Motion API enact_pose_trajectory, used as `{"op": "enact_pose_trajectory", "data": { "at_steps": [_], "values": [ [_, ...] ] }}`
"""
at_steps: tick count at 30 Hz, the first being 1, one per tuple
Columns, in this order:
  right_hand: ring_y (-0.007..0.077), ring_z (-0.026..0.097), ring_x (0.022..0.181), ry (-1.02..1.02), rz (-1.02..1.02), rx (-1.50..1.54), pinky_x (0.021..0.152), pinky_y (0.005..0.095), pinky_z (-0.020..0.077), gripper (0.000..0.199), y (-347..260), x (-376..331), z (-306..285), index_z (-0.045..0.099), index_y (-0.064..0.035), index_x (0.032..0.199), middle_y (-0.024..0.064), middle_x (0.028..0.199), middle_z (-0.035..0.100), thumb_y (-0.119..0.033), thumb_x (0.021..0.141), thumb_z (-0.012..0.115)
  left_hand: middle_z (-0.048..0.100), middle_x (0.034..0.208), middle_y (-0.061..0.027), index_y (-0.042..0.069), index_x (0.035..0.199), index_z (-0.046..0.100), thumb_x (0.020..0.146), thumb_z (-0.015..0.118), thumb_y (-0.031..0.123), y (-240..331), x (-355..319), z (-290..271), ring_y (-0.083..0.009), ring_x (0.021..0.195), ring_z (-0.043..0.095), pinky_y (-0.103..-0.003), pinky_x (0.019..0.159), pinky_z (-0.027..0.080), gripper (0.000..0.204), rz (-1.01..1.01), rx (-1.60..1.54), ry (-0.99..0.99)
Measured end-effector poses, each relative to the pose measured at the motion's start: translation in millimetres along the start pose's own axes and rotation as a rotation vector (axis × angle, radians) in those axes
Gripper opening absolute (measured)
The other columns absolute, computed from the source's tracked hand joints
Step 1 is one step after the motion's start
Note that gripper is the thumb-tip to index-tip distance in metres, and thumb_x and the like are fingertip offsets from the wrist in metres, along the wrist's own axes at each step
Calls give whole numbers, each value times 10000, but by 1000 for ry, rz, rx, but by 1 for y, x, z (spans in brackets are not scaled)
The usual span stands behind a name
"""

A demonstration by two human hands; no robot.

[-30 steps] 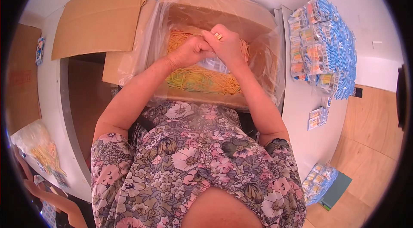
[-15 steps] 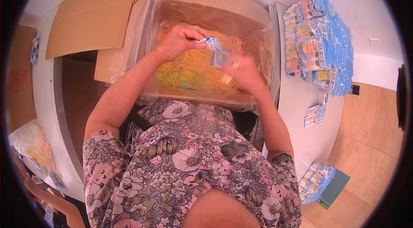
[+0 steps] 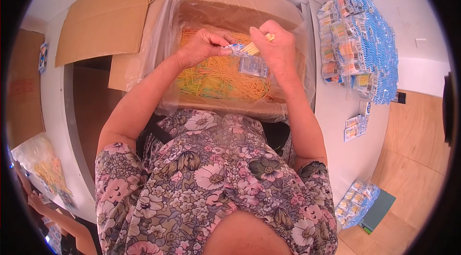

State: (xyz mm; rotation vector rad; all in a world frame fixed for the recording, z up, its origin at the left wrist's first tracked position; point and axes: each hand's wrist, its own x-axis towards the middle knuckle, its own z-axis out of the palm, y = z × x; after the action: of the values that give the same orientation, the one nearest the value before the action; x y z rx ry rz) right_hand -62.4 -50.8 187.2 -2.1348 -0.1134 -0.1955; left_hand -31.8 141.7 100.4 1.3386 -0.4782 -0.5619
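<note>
Above the cardboard box (image 3: 218,14), the left hand (image 3: 205,46) pinches the blue-and-white top of a clear packet (image 3: 253,67), while the right hand (image 3: 278,48) is closed around yellow sticks (image 3: 251,49) at that top; whether their tips are inside cannot be told. Within the box, a clear liner (image 3: 165,58) surrounds loose yellow, orange and green sticks (image 3: 204,82). Just right of the box, piled blue-topped packets (image 3: 360,46) contain coloured sticks. Well left of the box lies a clear bag (image 3: 36,151) with more thin sticks.
</note>
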Motion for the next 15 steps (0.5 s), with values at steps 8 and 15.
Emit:
{"op": "enact_pose_trajectory", "data": {
  "at_steps": [8,15],
  "values": [
    [86,455,510,-95,94,43,490,274,397,201,-2,6,-15,557,-20,671,57,550,531,-165,778,644,646,1013,-47,18,971,693,809,640,19,-6,1,-5,-126,904,583,-254,848,462,170,8,-13,-11],
    [51,459,557,-64,-136,-195,504,263,413,221,-9,8,7,551,-35,700,-1,580,531,-188,809,667,654,1011,-47,16,964,695,811,645,33,-2,0,-3,-117,909,578,-256,845,460,162,-35,-8,-21]
  ]
}}
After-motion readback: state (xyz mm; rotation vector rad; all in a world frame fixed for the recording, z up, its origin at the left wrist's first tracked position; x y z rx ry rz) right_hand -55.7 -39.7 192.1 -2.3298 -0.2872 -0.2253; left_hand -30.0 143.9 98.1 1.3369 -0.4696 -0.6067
